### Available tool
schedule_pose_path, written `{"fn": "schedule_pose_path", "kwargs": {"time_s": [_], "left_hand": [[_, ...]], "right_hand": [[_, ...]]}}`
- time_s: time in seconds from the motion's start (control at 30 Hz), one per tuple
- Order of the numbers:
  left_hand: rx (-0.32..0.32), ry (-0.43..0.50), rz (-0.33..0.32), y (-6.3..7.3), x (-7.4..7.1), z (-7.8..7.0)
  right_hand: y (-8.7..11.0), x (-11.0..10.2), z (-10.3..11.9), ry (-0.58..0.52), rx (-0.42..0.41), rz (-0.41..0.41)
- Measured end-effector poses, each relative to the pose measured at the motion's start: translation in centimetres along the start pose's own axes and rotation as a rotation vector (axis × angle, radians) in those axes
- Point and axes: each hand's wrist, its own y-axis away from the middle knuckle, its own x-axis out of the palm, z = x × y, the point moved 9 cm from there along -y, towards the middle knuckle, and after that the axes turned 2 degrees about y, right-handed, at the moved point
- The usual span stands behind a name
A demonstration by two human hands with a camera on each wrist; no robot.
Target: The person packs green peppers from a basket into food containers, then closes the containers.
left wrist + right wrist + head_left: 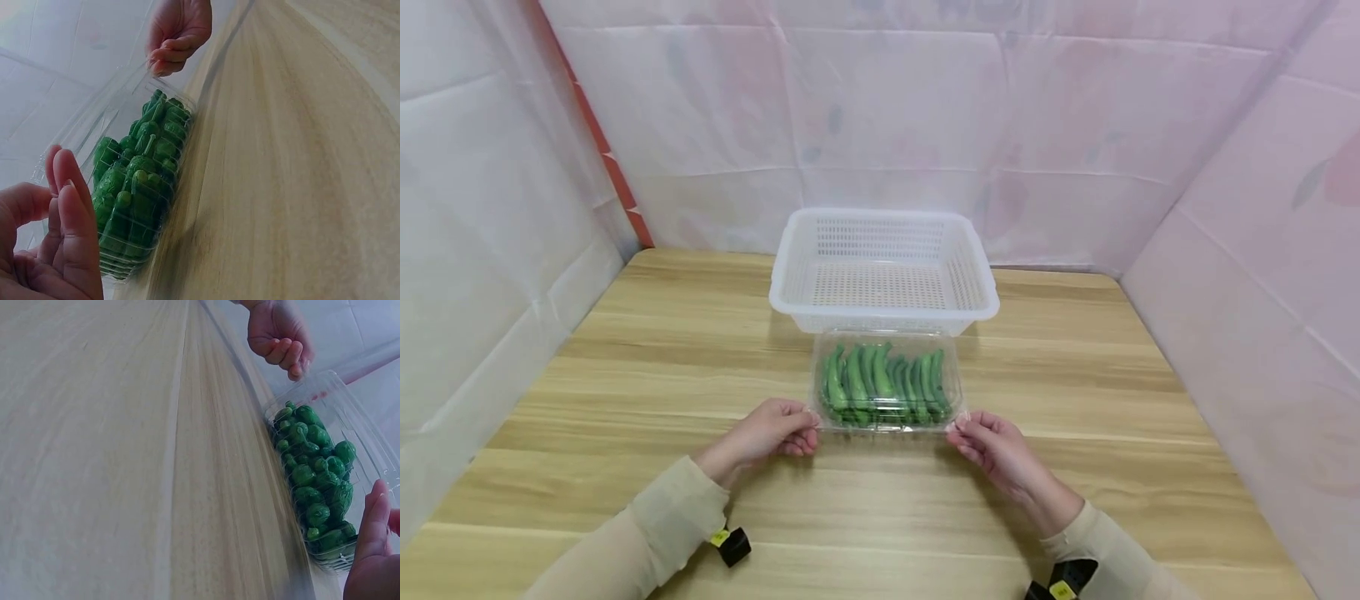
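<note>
A clear plastic clamshell box (pixel 952 367) holds several green peppers (pixel 883 379) lying side by side. It stands on the wooden table in front of the white basket. My left hand (pixel 775 429) pinches the box's near left corner between thumb and fingers. At the near right corner, my right hand (pixel 996 454) pinches the rim in the same way. Both wrist views show the transparent lid (pixel 350 419) over the peppers, with their stem ends toward me. In the left wrist view, the left hand (pixel 59 231) partly covers the box's corner.
A white perforated plastic basket (pixel 782 287) stands just behind the box with no contents visible. Pale patterned sheets (pixel 887 108) enclose the wooden table (pixel 880 517) at the back and both sides.
</note>
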Motion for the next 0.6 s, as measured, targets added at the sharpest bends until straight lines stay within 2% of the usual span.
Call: {"fn": "schedule_pose_path", "kwargs": {"time_s": [0.33,0.6], "left_hand": [[0.009,-0.023,-0.021,0.20,-0.56,0.05],[-0.039,0.029,0.055,0.11,-0.57,0.71]], "right_hand": [[-0.50,0.28,-0.28,0.014,-0.009,-0.004],[-0.93,0.14,-0.15,0.138,-0.054,0.049]]}}
